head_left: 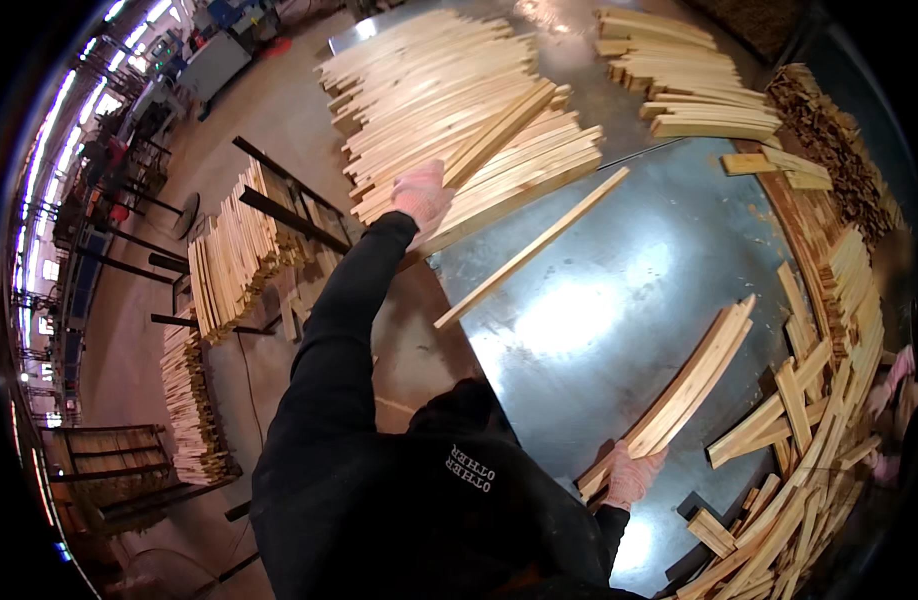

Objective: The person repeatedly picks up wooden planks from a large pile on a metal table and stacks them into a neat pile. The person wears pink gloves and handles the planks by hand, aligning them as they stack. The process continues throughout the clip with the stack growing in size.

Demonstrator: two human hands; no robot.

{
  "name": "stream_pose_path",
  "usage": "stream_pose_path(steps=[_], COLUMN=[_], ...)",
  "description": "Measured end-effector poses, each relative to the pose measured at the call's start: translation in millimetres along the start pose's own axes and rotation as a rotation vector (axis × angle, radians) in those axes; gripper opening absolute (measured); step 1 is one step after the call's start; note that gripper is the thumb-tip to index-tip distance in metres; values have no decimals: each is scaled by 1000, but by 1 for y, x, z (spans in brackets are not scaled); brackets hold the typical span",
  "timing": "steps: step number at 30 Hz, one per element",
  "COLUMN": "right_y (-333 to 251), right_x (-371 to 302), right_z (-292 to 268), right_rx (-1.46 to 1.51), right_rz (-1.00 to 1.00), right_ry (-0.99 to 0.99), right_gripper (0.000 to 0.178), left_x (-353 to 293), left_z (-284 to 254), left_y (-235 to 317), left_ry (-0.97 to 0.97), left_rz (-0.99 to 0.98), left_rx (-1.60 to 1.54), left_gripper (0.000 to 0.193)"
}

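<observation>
My left hand (422,195), in a pinkish knit glove, is closed on the near end of a few wooden strips (501,133). These lie aslant on top of a wide layer of pale strips (429,90) set side by side. My right hand (634,475), gloved alike, grips the near end of a small bundle of slightly curved wooden strips (684,385) over the metal table (539,370). Its fingertips are partly hidden by the wood. Between my hands, a single thin strip (534,247) lies across the table, its near end at the left edge.
More strips (689,75) are stacked at the far right. A jumbled heap of offcuts and strips (799,500) lines the table's right side. Left of the table, bundled strips (234,260) rest on a dark metal rack (294,220). Machines (214,65) stand far left.
</observation>
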State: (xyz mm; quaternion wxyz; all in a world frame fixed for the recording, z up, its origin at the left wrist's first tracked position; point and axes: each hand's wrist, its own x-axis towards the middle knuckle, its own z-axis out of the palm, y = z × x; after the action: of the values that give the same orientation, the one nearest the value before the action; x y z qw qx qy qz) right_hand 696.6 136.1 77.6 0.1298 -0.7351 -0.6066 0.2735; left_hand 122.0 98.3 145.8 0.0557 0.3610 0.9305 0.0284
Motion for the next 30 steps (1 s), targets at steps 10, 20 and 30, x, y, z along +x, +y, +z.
stream_pose_path(steps=[10,20,30], right_y=[-3,-23,-85], right_x=[1,-6,-3], right_z=[26,28,68], right_rx=[-121,17,36], right_rz=[180,102,-21], right_ry=[31,-32,-118], right_gripper=[104,95,105], left_x=[-80,-108,-140], left_z=[24,115,65], left_y=[39,78,80], left_ry=[239,-303,-579], left_rz=[352,153,61], left_rx=[-430,-308,-1107], left_gripper=[76,30,58])
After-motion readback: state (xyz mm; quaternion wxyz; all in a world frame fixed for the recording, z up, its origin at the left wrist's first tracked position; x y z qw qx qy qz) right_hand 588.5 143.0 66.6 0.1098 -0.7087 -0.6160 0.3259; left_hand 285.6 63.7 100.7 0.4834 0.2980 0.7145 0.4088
